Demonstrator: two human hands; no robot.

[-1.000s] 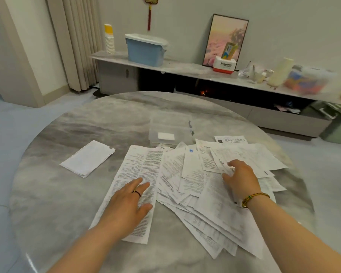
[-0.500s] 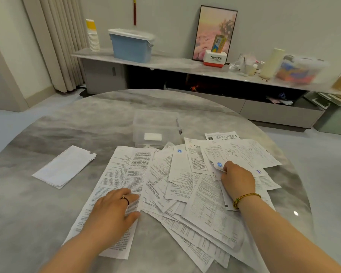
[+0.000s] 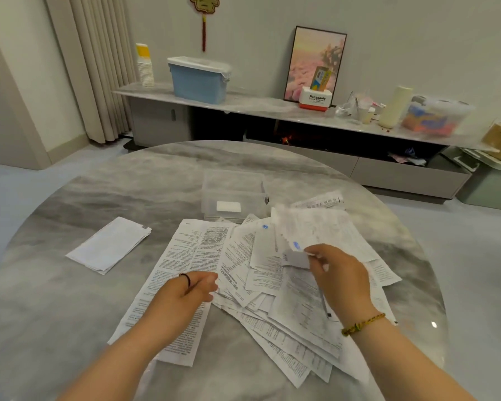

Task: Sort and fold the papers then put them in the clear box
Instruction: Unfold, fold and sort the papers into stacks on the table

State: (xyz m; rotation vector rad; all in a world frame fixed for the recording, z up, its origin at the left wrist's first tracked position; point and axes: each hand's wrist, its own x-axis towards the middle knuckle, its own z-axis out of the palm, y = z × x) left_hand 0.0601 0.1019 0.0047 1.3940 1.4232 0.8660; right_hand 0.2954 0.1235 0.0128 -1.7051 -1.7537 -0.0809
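The room showed a pale wall with a low sideboard (image 3: pixel 266 107) running across the upper half of the frame, and the only writing I could read was "Panasonic" on a white and red box (image 3: pixel 314 100) standing in front of a framed picture (image 3: pixel 315 59). Left of that box on the same shelf stood a blue bin (image 3: pixel 198 83) with a white lid and a stack of paper cups (image 3: pixel 144 68). The round grey marble table (image 3: pixel 55 299) filled the lower half. The clear box (image 3: pixel 233 195) sat at the centre of the frame, just beyond the papers, with a small white label on its front that I found blank or too faint to read. The pile of papers (image 3: pixel 261 273) lay fanned out at lower centre, overlapping loosely, their print too small for me to make out; one carried a round blue mark near its top edge. A folded stack (image 3: pixel 109 247) lay apart at left centre. The left hand (image 3: pixel 180 296) rested released on a long printed sheet (image 3: pixel 185 250) at the left edge of the pile, a dark ring on one finger. The right hand (image 3: pixel 342 279), with a braided bracelet at the wrist, pinched the corner of a blurred sheet (image 3: pixel 315 227) bearing a blue mark, held raised above the pile at right of centre.
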